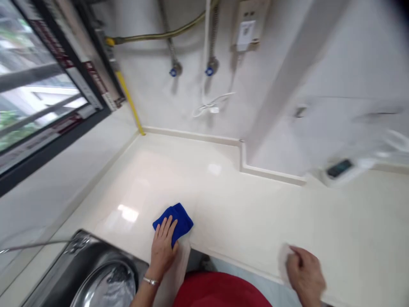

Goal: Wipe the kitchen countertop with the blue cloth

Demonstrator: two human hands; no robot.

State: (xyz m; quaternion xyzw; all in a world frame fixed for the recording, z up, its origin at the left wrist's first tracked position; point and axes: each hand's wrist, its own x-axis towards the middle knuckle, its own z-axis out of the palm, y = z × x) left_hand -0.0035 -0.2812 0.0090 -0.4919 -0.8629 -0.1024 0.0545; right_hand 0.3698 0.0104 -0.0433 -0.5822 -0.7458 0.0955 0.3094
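Observation:
A folded blue cloth (180, 219) lies on the pale countertop (243, 213), near its inner corner by the sink. My left hand (164, 247) presses on it from above, fingers stretched over the fabric and thumb at its lower right side. A metal band circles that wrist. Farther right, my right hand (305, 273) is at the front edge of the counter. Its fingers are curled in, with the thumb and index finger close together, and nothing shows in them. This hand is slightly blurred.
A steel sink (60, 281) holding a round metal basin (107, 285) is at lower left. Along the back wall run a yellow gas hose (156, 36), valves and a white cable (204, 108). A white device with a dark screen (339, 169) stands at right.

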